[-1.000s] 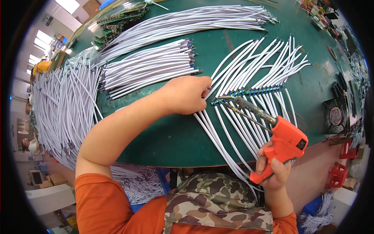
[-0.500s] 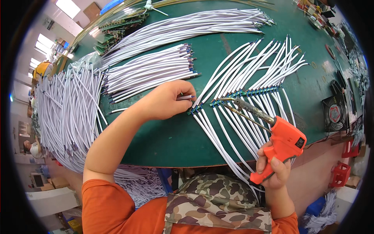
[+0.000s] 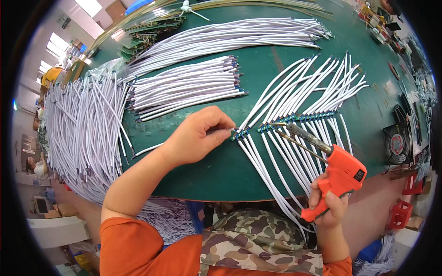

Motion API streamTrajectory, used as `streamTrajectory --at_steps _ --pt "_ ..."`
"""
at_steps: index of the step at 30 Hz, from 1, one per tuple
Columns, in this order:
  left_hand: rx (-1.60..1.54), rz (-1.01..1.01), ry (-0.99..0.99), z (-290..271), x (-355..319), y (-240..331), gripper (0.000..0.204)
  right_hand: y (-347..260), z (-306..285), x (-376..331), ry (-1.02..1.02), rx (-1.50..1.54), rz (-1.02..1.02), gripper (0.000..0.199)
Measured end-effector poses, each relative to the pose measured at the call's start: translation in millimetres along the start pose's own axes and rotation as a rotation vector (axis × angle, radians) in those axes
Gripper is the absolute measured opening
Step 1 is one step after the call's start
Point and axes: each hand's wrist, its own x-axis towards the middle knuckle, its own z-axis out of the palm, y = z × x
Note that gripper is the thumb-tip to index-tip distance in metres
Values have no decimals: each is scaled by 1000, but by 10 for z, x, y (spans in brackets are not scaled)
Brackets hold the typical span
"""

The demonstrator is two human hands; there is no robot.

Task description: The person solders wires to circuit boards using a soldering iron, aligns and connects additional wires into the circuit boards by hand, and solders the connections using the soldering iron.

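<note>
My left hand [image 3: 195, 135] is closed in a pinch on the tip of a white cable [image 3: 149, 149], whose tail shows behind the wrist. The pinched end meets the left tip of a row of small green circuit boards [image 3: 317, 117]. White wires [image 3: 294, 152] run from both sides of that row, some hanging over the near table edge. My right hand [image 3: 330, 209] grips an orange-red soldering gun [image 3: 343, 172] by its handle. The gun's metal tip lies over the row, right of a gap between the boards.
Bundles of white cables [image 3: 189, 87] lie on the green table [image 3: 193, 181], with a large heap [image 3: 80, 124] at the left. A small black fan [image 3: 397, 142] stands at the right edge. Bare circuit boards [image 3: 149, 34] are stacked at the back left.
My left hand has turned and brought the cable end against the left tip of the board row. The whole scene has shifted slightly right and down in view. The soldering gun stays near the boards.
</note>
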Motion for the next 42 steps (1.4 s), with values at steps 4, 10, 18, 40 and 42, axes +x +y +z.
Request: streamTrajectory --at_steps 4,10,18,40,42 --pt "262 245 45 38 -2 108 26 -45 27 11 -19 -28 13 63" --pt "308 310 -44 14 -32 116 37 -125 47 5 -42 -88 17 62" --pt "263 239 -21 -15 -81 43 32 -107 62 29 -75 -116 37 52" --pt "648 432 105 114 -138 -192 26 -507 297 207 -187 -499 43 52" --pt "674 463 166 129 -129 -222 30 -448 327 249 -194 -472 97 49"
